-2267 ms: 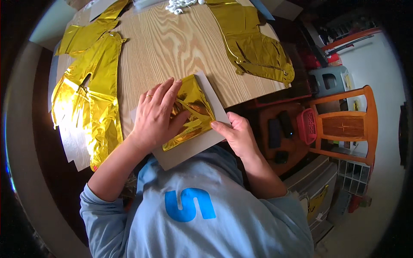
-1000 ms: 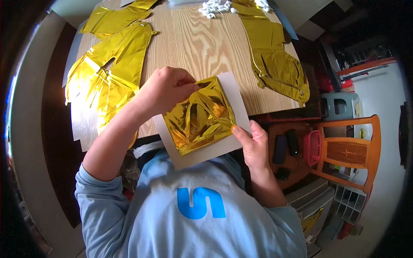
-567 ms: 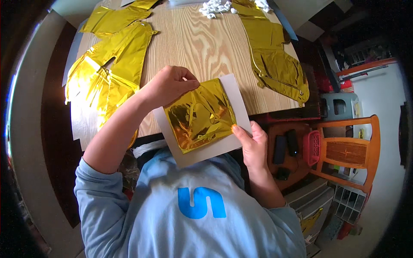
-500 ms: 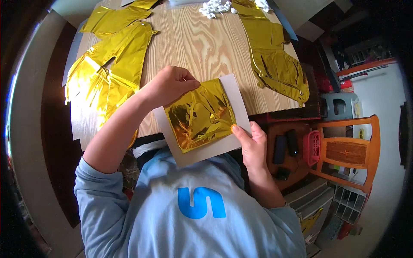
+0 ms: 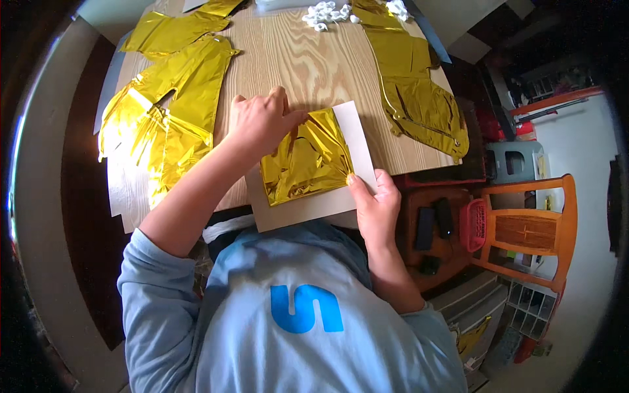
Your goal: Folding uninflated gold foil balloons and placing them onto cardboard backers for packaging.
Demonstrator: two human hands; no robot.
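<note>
Before me, at the table's near edge, is a pale card (image 5: 357,134) with a folded, flat gold foil balloon (image 5: 308,160) lying on it. My right hand (image 5: 377,203) grips the card's right edge, its thumb pressing the foil's lower right corner. At the upper left corner of the foil is my left hand (image 5: 262,121), its fingers curled and its thumb over the foil. The fingertips of that hand are partly hidden. Creases run across the foil, and the card's border shows around its right and lower sides.
More flat gold foil balloons (image 5: 196,85) spread over the left of the wooden table (image 5: 288,52). Another foil balloon (image 5: 413,85) with a white cord lies at the right. White coiled pieces (image 5: 324,14) sit at the back. A wooden chair (image 5: 524,226) holds a red basket (image 5: 473,224).
The card and foil have moved a little away from me, with both hands. My left hand has turned, its knuckles now raised higher above the foil's upper left corner.
</note>
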